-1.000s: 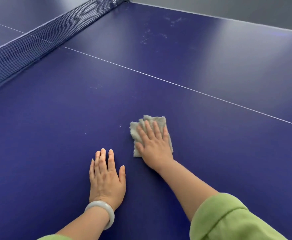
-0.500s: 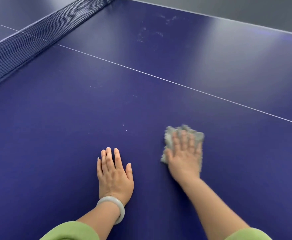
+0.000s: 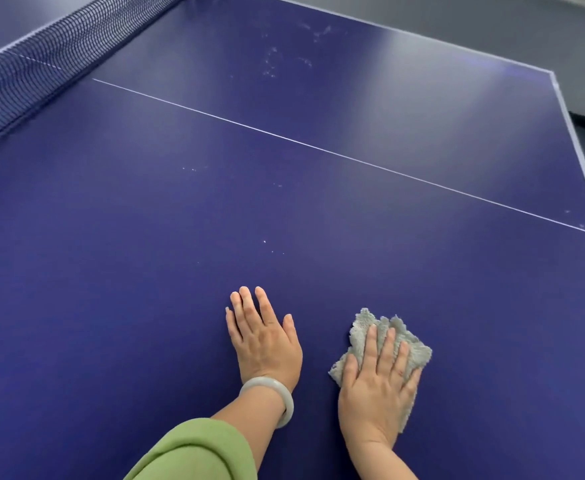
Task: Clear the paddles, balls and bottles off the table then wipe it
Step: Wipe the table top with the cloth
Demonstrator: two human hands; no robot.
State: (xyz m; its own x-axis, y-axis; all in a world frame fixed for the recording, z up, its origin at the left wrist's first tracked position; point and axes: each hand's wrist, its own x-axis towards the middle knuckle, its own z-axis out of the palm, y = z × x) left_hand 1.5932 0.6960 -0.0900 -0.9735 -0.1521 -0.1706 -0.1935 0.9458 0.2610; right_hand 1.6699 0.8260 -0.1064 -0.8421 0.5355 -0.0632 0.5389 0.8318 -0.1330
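worktop (image 3: 111,306): dark blue table-tennis top, fills most of the view, seen from the near side looking down and across.
cloth (image 3: 419,351): grey fluffy rag, crumpled, lying on the worktop at near right. its far and right edges stick out past the fingers, and a strip shows along the right side of the hand down toward the wrist.
right hand (image 3: 375,389): palm down on top of the cloth, fingers straight and slightly spread, pressing it onto the worktop. no curl round it, no pinch.
left hand (image 3: 265,341): flat on bare worktop just left of the cloth, palm down, fingers straight and close together, thumb out to the right. holds nothing. narrow gap to the cloth, not touching it.
left wrist: pale grey-white bangle (image 3: 285,401); green sleeve (image 3: 194,452) on the forearm at the bottom edge.
net (image 3: 41,64): dark mesh with a pale top band, far left corner, running diagonally.
centre line (image 3: 318,147): thin white line across the worktop from the net at far left to the right edge.
marks: whitish smudges (image 3: 273,64) on the far half beyond the line; a few small white specks (image 3: 265,241) on the near half, beyond the left hand.
border (image 3: 582,150): pale strip along the right and far sides of the worktop; grey floor (image 3: 491,29) past it.
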